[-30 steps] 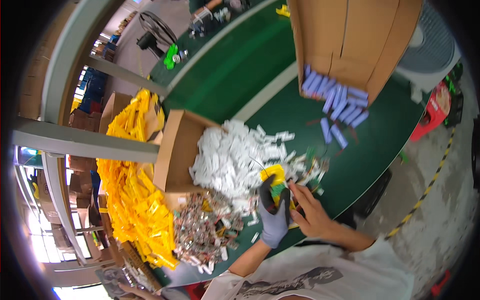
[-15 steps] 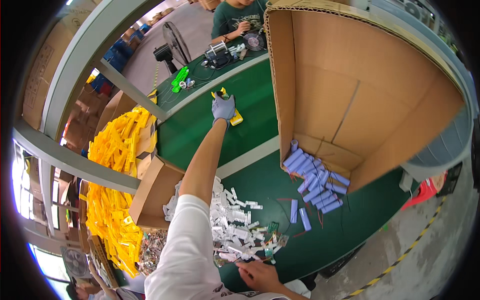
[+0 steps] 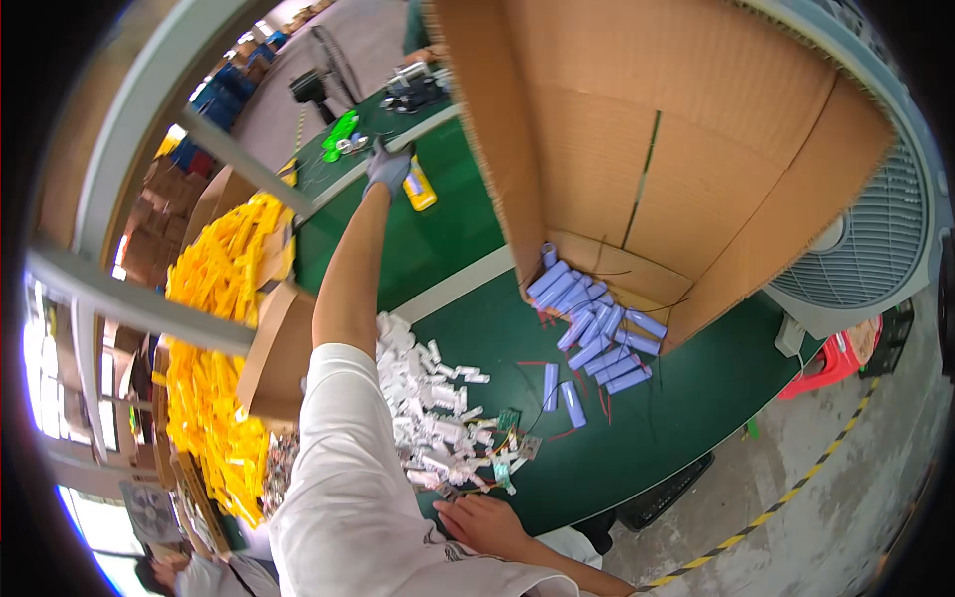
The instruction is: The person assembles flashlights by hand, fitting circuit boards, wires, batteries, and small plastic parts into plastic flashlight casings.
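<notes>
My left hand (image 3: 388, 167), in a grey glove, reaches far out over the green surface beyond the near table. A yellow plastic case (image 3: 419, 186) lies just to its right. The gloved fingers look apart, though slightly blurred, and I see nothing between them. My bare right hand (image 3: 482, 519) rests low at the near edge of a heap of white plastic parts (image 3: 428, 423). Its fingers are loosely bent and spread, beside a small circuit board (image 3: 450, 492). Green boards (image 3: 508, 419) with wires lie among the white parts.
Purple wired battery packs (image 3: 597, 333) spill from a large cardboard box (image 3: 647, 129) on the right. Yellow cases (image 3: 214, 398) are heaped on the left behind a grey frame (image 3: 139, 303). Fans stand at the far left and right. Another person's hand (image 3: 428, 54) is across the table.
My left hand has let go of the yellow case, which now lies apart on its right. The whole view has shifted slightly. My right hand stays by the white parts.
</notes>
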{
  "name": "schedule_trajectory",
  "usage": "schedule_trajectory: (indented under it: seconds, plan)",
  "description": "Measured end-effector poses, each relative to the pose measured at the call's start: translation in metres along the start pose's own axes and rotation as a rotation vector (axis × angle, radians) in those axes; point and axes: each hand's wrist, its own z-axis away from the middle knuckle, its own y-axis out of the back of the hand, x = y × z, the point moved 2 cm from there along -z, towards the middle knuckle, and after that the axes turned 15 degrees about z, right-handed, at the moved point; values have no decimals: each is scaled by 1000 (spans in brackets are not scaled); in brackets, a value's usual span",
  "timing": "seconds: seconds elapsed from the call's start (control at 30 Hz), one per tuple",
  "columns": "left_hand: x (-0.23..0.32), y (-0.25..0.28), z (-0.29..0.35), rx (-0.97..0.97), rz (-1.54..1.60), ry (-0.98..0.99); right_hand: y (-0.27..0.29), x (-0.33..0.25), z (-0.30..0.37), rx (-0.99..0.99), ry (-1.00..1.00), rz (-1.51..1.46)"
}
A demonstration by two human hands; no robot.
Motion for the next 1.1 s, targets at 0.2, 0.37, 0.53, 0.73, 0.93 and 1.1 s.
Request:
schedule_trajectory:
  seconds: [0.2, 0.37, 0.53, 0.73, 0.93, 1.1]
  plan:
    - [127, 119, 136, -146, 234, -515, -2, -16, 3, 72, -34, -22]
    - [137, 252, 343, -400, -346, -1137, 1, -17, 1, 30, -105, -248]
    - [34, 343, 456, -351, -515, -1267, 3, -13, -3, 16, -126, -225]
    - [-137, 457, 410, 244, -335, -352, 3, -15, 1, -5, -120, -160]
    - [-275, 483, 334, -63, -643, 291, -2, -21, -1, 38, -142, -101]
    - [-317, 448, 303, -334, -671, 285, -2, -27, -2, 28, -171, -43]
